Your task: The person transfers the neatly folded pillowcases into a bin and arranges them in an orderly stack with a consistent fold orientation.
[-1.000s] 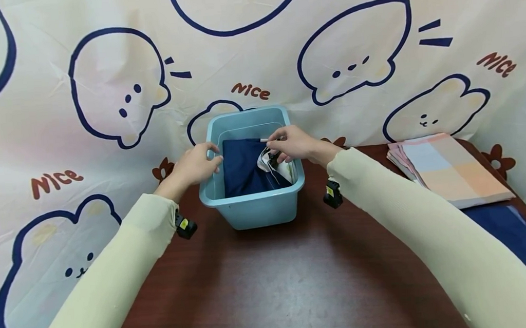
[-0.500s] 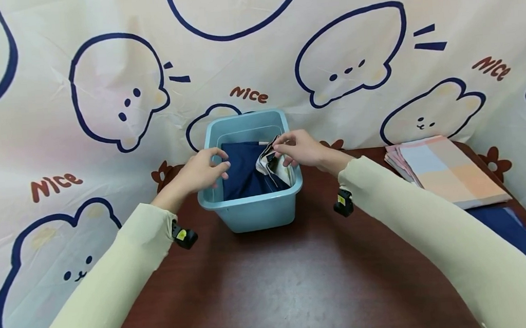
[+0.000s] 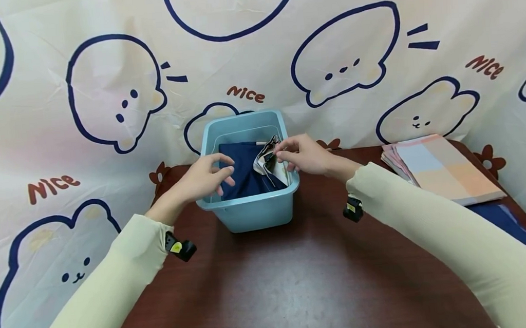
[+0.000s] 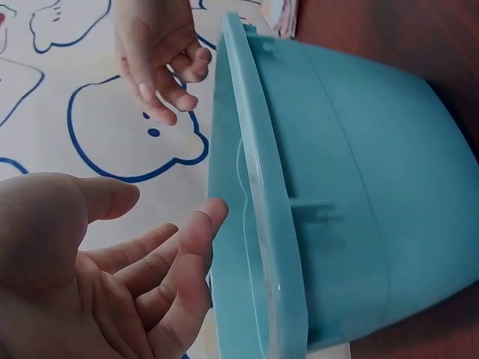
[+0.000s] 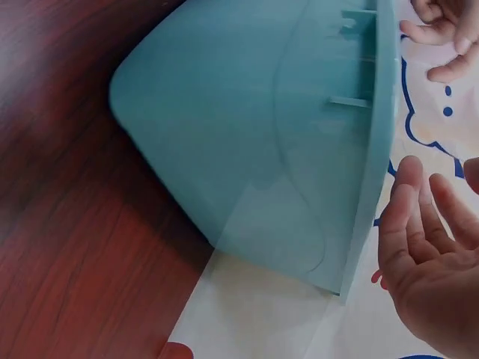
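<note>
Both left hand (image 3: 208,177) and right hand (image 3: 306,154) empty at the blue tub (image 3: 255,213)
Fingers loosely bent; the right hand has drawn off the pale cloth (image 3: 280,173), now unheld.

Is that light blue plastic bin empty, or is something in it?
Not empty: the head view shows navy cloth and crumpled white fabric inside the light blue plastic bin. How deep they go, I cannot tell.

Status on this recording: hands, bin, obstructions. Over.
Left hand, right hand both empty, at opposite sides of blue plastic bin. Bin upright, holding navy cloth and rumpled white cloth. Nothing visibly in the way.
</note>
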`<action>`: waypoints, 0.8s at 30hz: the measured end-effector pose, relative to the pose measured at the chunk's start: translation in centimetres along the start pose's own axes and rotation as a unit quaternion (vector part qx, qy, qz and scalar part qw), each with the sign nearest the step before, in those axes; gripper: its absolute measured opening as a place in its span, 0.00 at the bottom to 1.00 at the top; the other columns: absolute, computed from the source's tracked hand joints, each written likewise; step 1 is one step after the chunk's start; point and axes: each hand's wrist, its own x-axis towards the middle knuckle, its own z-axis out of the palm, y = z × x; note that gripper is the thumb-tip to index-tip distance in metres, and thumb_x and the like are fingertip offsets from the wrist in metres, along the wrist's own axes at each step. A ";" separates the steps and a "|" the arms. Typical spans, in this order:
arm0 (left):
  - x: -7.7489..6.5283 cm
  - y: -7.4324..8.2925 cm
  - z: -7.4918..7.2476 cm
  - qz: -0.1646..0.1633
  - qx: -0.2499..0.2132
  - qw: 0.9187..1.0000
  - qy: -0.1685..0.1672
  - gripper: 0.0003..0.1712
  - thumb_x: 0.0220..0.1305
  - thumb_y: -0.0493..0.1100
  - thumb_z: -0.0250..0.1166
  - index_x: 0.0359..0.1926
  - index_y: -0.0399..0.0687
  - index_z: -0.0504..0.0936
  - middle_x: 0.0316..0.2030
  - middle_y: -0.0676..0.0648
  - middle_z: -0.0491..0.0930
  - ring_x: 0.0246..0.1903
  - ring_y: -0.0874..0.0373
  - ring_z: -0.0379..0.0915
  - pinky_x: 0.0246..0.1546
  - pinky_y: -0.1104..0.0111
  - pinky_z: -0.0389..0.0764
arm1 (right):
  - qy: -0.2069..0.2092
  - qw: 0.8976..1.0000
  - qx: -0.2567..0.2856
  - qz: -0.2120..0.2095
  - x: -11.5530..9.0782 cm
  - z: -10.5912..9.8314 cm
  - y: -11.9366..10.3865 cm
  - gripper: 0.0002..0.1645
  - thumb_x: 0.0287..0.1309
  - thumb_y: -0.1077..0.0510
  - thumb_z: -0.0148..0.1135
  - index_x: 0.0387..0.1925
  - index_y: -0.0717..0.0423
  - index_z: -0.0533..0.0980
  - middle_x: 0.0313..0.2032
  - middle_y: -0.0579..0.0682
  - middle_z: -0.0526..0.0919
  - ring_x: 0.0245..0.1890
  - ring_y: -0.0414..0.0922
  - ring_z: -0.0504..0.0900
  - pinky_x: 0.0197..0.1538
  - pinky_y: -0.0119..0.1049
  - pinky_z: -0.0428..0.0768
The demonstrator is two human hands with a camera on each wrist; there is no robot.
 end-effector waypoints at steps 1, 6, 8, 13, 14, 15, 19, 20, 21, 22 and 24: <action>-0.1 0.0 0.0 0.002 -0.006 1.000 -0.003 0.21 0.79 0.47 0.51 0.65 0.42 0.71 0.44 0.34 0.87 0.22 0.54 0.78 0.26 0.66 0.78 | -0.002 1.000 -0.004 -0.007 -0.2 0.0 0.0 0.16 0.76 0.57 0.52 0.55 0.61 0.78 0.45 0.56 0.83 0.31 0.45 0.82 0.35 0.33 0.81; -0.5 0.2 0.2 0.011 -0.026 0.999 -0.014 0.21 0.79 0.47 0.51 0.65 0.42 0.71 0.44 0.35 0.87 0.23 0.52 0.79 0.27 0.63 0.81 | -0.009 0.999 -0.035 -0.035 -1.1 -0.2 0.1 0.15 0.75 0.57 0.53 0.54 0.61 0.79 0.45 0.57 0.84 0.31 0.46 0.80 0.36 0.34 0.80; -0.6 0.2 0.3 0.014 -0.033 0.999 -0.017 0.21 0.79 0.46 0.51 0.65 0.41 0.71 0.44 0.35 0.87 0.23 0.52 0.79 0.27 0.64 0.81 | -0.007 0.998 -0.046 -0.039 -1.4 -0.2 0.3 0.15 0.75 0.57 0.54 0.54 0.59 0.79 0.45 0.57 0.84 0.32 0.47 0.80 0.37 0.37 0.81; -0.9 0.5 0.5 0.020 -0.048 0.998 -0.030 0.21 0.80 0.46 0.50 0.65 0.41 0.71 0.45 0.36 0.87 0.25 0.51 0.80 0.28 0.64 0.82 | -0.004 0.998 -0.053 -0.043 -2.5 0.1 0.8 0.14 0.74 0.58 0.55 0.54 0.58 0.79 0.47 0.58 0.84 0.32 0.49 0.83 0.40 0.38 0.82; -1.0 0.6 0.5 0.021 -0.051 0.998 -0.033 0.21 0.80 0.46 0.50 0.65 0.41 0.71 0.46 0.36 0.87 0.26 0.51 0.80 0.28 0.65 0.82 | -0.003 0.998 -0.052 -0.044 -2.7 0.2 0.9 0.14 0.73 0.58 0.55 0.54 0.58 0.79 0.47 0.58 0.84 0.32 0.49 0.83 0.39 0.37 0.82; -1.1 0.7 0.6 0.023 -0.052 0.998 -0.034 0.21 0.80 0.46 0.50 0.66 0.41 0.71 0.46 0.36 0.87 0.26 0.51 0.80 0.28 0.65 0.82 | -0.003 0.998 -0.051 -0.045 -2.9 0.3 1.0 0.14 0.73 0.59 0.55 0.54 0.59 0.79 0.47 0.59 0.84 0.32 0.50 0.84 0.40 0.37 0.82; -1.4 1.3 0.9 0.034 -0.059 0.997 -0.039 0.21 0.79 0.46 0.51 0.65 0.42 0.71 0.45 0.36 0.87 0.25 0.52 0.81 0.26 0.65 0.81 | 0.001 0.998 -0.048 -0.047 -3.7 0.6 1.2 0.14 0.73 0.58 0.56 0.53 0.58 0.80 0.48 0.58 0.85 0.33 0.50 0.85 0.42 0.38 0.83; -1.5 1.5 1.0 0.038 -0.061 0.997 -0.040 0.21 0.79 0.46 0.51 0.65 0.42 0.71 0.45 0.37 0.88 0.25 0.52 0.81 0.26 0.65 0.82 | 0.003 0.998 -0.049 -0.049 -3.9 0.7 1.3 0.14 0.73 0.58 0.56 0.53 0.58 0.80 0.48 0.58 0.84 0.33 0.50 0.84 0.43 0.39 0.83; -1.5 1.6 1.1 0.042 -0.064 0.996 -0.042 0.21 0.79 0.46 0.52 0.65 0.42 0.71 0.45 0.37 0.88 0.25 0.52 0.81 0.26 0.65 0.82 | 0.005 0.998 -0.048 -0.051 -4.1 0.7 1.4 0.14 0.73 0.58 0.56 0.53 0.58 0.81 0.47 0.57 0.85 0.34 0.50 0.84 0.43 0.39 0.83; -1.5 1.7 1.2 0.046 -0.067 0.996 -0.043 0.20 0.79 0.46 0.52 0.65 0.42 0.71 0.45 0.37 0.88 0.25 0.52 0.81 0.26 0.64 0.82 | 0.009 0.997 -0.046 -0.054 -4.3 0.7 1.5 0.13 0.73 0.58 0.56 0.53 0.58 0.81 0.46 0.57 0.85 0.34 0.50 0.84 0.43 0.39 0.83; -1.6 1.8 1.5 0.053 -0.074 0.995 -0.044 0.20 0.79 0.45 0.52 0.65 0.43 0.72 0.44 0.37 0.88 0.26 0.51 0.81 0.27 0.63 0.82 | 0.018 0.997 -0.041 -0.060 -4.8 0.6 1.8 0.13 0.73 0.58 0.57 0.52 0.58 0.81 0.44 0.57 0.85 0.34 0.51 0.83 0.42 0.40 0.82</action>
